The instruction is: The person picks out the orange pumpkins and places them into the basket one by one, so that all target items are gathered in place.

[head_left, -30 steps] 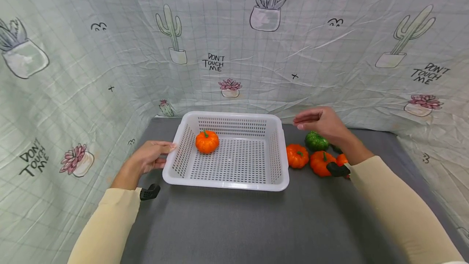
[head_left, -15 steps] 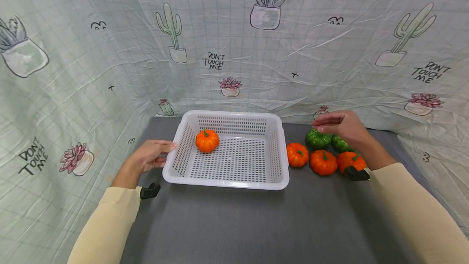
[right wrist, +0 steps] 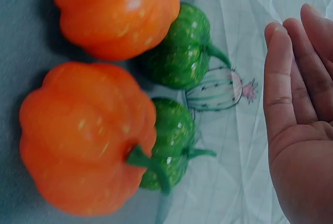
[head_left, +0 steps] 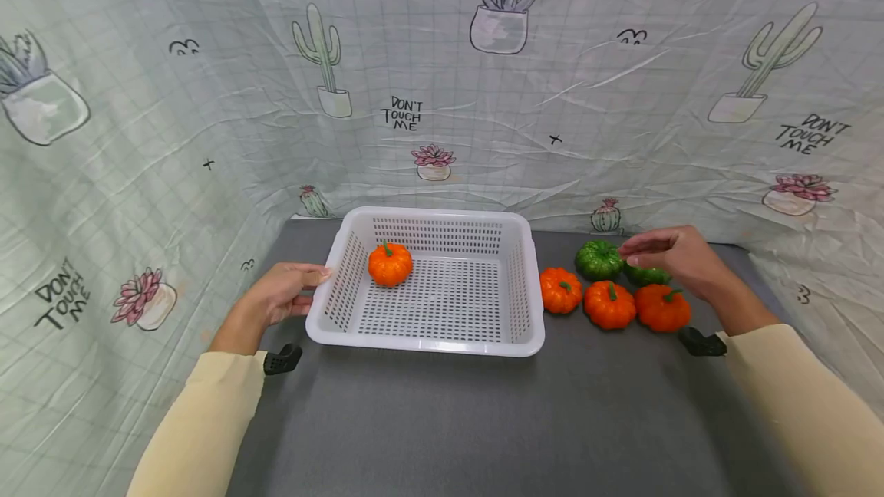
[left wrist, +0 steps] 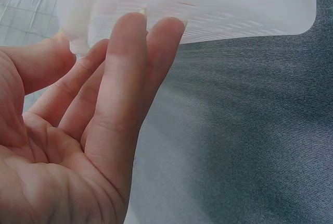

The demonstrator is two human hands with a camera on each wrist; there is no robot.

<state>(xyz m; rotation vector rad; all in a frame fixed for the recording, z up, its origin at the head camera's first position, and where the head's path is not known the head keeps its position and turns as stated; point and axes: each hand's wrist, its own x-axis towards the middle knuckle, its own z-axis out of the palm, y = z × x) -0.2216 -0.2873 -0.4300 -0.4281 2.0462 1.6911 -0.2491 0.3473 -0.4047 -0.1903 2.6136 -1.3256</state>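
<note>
With its thumb on the rim and fingers under it, my left hand (head_left: 283, 294) holds the left side of a white perforated plastic basket (head_left: 424, 347). The left wrist view shows the fingers (left wrist: 122, 78) against the basket's outer wall (left wrist: 234, 5). An orange toy pumpkin (head_left: 390, 264) sits inside, near the left end. My right hand (head_left: 680, 258), holding nothing, hovers over the right green pumpkin (head_left: 648, 275), partly covering it in the head view. Beside that is another green pumpkin (head_left: 598, 261). In the right wrist view the fingers (right wrist: 281, 78) stand apart from the pumpkins.
Three orange pumpkins line up right of the basket: one by its wall (head_left: 560, 291), a middle orange pumpkin (head_left: 609, 304) and a right orange pumpkin (head_left: 663, 307). A dark grey table (head_left: 442, 420) lies beneath. A printed cloth (head_left: 552, 83) encloses the back and sides.
My right hand has moved right, from beside the basket to above the right green pumpkin, uncovering the right orange one. My left hand and the basket have stayed put.
</note>
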